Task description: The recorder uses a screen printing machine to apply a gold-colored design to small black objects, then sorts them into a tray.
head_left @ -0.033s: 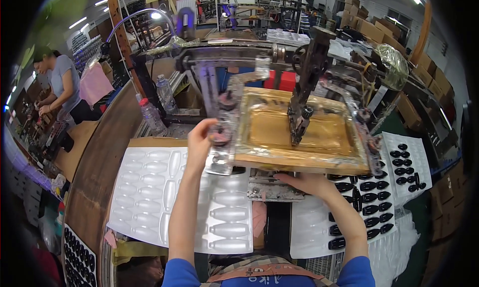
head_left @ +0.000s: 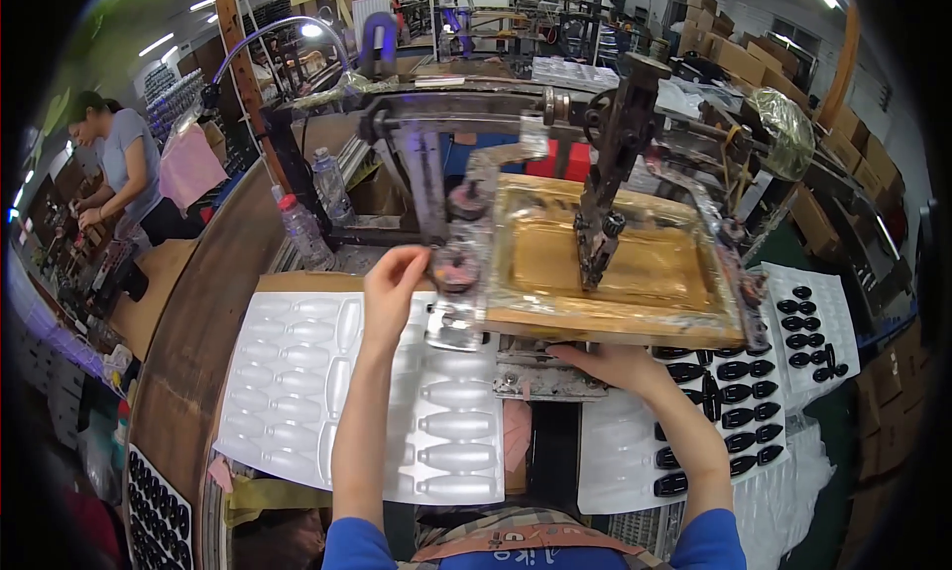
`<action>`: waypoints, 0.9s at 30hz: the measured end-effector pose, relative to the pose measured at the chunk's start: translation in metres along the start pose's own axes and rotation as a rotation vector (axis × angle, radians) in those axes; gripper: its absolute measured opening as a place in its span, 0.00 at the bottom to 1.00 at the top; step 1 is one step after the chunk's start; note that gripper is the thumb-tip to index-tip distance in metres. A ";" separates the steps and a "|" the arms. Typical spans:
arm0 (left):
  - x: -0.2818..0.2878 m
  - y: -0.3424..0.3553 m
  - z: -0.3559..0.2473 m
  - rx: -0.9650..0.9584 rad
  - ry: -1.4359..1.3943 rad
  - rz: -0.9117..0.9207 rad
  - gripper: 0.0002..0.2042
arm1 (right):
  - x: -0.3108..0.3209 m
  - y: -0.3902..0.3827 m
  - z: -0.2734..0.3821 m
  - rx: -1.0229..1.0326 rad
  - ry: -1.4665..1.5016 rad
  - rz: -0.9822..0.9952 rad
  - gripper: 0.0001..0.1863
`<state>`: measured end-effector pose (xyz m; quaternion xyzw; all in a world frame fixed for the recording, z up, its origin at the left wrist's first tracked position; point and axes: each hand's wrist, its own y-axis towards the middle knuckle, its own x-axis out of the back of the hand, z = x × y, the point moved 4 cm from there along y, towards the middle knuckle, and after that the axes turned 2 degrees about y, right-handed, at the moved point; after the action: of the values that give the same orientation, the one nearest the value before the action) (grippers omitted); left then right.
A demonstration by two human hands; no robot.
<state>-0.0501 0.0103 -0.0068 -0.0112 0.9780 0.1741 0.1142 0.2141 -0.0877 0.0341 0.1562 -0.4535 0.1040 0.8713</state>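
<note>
A wooden-rimmed screen-printing frame [head_left: 615, 327] with amber-coloured mesh hangs from the metal press arm [head_left: 605, 188]. My left hand [head_left: 392, 287] is at its left side, fingers curled together, with the tips close to the frame's round clamp knob [head_left: 456, 271]. Nothing shows in those fingers. Below the frame's front edge, my right hand [head_left: 630, 367] lies at the metal fixture [head_left: 545, 380], its thumb stretched left over the fixture's top. The frame hides its other fingers and whatever they touch.
A white moulded tray [head_left: 456, 426] of bottle-shaped hollows lies left. Another tray [head_left: 610, 461] at right holds several glossy black bottle-shaped pieces [head_left: 737, 416]. Clear plastic bottles [head_left: 297, 223] stand back left. A person [head_left: 129, 164] works at the far left. Cardboard boxes [head_left: 773, 64] are stacked back right.
The frame and its clamps have shifted a little to the right. My left fingers have curled in and come away from the clamp knob. My right hand has hardly moved.
</note>
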 end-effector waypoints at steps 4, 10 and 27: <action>0.037 -0.046 0.026 0.038 0.257 -0.141 0.07 | 0.008 -0.016 -0.019 0.048 0.088 -0.096 0.25; 0.036 -0.089 0.077 0.172 0.363 -0.147 0.05 | 0.017 -0.058 -0.104 -0.403 0.074 -0.206 0.18; -0.027 -0.054 -0.022 -0.365 0.701 0.027 0.11 | 0.051 -0.097 -0.081 -0.198 0.239 -0.324 0.26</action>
<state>-0.0251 -0.0483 0.0017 -0.0773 0.9107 0.3322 -0.2328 0.3357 -0.1464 0.0155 0.1274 -0.3240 -0.0648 0.9352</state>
